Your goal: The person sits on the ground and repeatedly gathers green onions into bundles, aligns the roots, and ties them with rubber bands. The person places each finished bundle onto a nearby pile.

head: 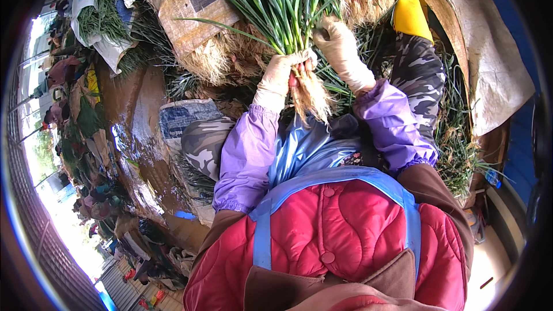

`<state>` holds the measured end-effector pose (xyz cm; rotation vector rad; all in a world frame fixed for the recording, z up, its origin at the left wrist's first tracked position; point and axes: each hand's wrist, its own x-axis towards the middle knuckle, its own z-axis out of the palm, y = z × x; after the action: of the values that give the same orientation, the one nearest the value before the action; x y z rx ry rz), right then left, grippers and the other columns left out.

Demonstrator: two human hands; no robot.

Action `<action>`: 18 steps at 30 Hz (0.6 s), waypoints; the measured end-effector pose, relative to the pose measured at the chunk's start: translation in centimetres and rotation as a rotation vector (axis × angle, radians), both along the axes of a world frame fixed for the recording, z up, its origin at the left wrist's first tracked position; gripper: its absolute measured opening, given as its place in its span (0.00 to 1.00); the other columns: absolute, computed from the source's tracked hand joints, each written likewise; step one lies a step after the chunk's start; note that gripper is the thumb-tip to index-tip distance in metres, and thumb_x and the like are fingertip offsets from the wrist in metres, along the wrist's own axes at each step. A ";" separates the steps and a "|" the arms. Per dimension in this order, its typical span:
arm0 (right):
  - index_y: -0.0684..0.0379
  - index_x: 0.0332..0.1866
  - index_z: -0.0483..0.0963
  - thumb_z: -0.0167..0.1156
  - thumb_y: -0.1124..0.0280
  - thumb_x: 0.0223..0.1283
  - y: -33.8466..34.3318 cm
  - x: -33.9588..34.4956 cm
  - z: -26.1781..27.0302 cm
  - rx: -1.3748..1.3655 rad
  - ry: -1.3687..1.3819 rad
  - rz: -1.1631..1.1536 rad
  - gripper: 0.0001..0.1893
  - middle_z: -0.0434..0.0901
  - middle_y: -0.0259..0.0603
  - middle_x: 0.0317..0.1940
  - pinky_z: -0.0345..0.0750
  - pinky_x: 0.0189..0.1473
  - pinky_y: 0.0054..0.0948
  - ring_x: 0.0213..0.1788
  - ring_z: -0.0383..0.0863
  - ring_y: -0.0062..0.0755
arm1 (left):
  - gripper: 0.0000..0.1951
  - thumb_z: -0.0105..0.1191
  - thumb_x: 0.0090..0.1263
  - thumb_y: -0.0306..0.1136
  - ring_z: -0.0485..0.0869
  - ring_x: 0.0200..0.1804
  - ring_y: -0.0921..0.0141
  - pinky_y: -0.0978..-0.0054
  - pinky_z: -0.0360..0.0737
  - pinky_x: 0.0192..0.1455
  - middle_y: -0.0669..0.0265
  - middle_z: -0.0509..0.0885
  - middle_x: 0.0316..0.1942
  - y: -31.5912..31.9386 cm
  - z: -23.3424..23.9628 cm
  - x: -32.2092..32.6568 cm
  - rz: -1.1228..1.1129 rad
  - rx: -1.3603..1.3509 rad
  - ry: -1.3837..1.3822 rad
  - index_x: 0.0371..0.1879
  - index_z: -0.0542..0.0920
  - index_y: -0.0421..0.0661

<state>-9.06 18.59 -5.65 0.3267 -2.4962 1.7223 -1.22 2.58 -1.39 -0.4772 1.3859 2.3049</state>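
My left hand (283, 73), in a pale glove with a purple sleeve cover, is closed around the lower stems of a bunch of green onions (276, 8). Reddish bulbs and pale stringy roots (310, 95) hang below that fist, over my blue apron (302, 142). The long green leaves fan out away from me. My right hand (337, 47), gloved likewise, is at the right edge of the bunch, fingers curled with thumb and forefinger near the leaves. Whether it grips a leaf cannot be made out.
Beyond my hands lie more rooted onions (367, 0) and a sack-covered heap with roots showing (211, 58). A yellow boot (410, 4) is at upper right, beside a pale sack sheet (497, 60). Loose leaves (456, 155) lie at right. Wet brown ground (142, 125) and several people are at left.
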 end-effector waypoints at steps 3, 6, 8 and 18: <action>0.56 0.25 0.74 0.54 0.70 0.55 4.5 -3.2 -0.5 0.296 0.192 -0.152 0.06 0.76 0.48 0.21 0.73 0.31 0.38 0.26 0.75 0.48 | 0.14 0.59 0.65 0.32 0.79 0.29 0.75 0.80 0.75 0.31 0.64 0.82 0.29 0.1 0.2 1.0 -0.022 -0.032 0.053 0.45 0.78 0.38; 0.56 0.29 0.78 0.54 0.67 0.55 8.3 -4.1 -2.0 0.974 -0.045 -0.027 0.07 0.79 0.50 0.24 0.78 0.39 0.41 0.35 0.82 0.49 | 0.15 0.61 0.64 0.29 0.79 0.29 0.73 0.79 0.76 0.32 0.64 0.82 0.29 0.1 -0.2 1.1 0.049 -0.023 0.047 0.47 0.77 0.38; 0.55 0.34 0.81 0.55 0.66 0.55 8.7 -3.7 -3.6 1.050 -0.166 0.022 0.09 0.81 0.52 0.29 0.79 0.43 0.43 0.39 0.84 0.49 | 0.15 0.61 0.64 0.29 0.79 0.29 0.73 0.78 0.76 0.32 0.64 0.81 0.29 0.1 -0.7 0.9 0.061 0.001 0.005 0.48 0.76 0.38; 0.57 0.60 0.74 0.61 0.50 0.63 3.6 -2.5 -1.4 -0.370 -0.694 0.347 0.27 0.83 0.31 0.39 0.75 0.43 0.26 0.30 0.75 0.23 | 0.17 0.61 0.65 0.29 0.81 0.32 0.73 0.77 0.78 0.34 0.61 0.85 0.36 0.3 -0.8 0.2 0.203 -0.001 -0.015 0.51 0.78 0.38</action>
<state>-11.59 22.20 -7.07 0.1458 -2.5351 2.7871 -1.02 2.87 -2.18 -0.6624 1.3877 2.4541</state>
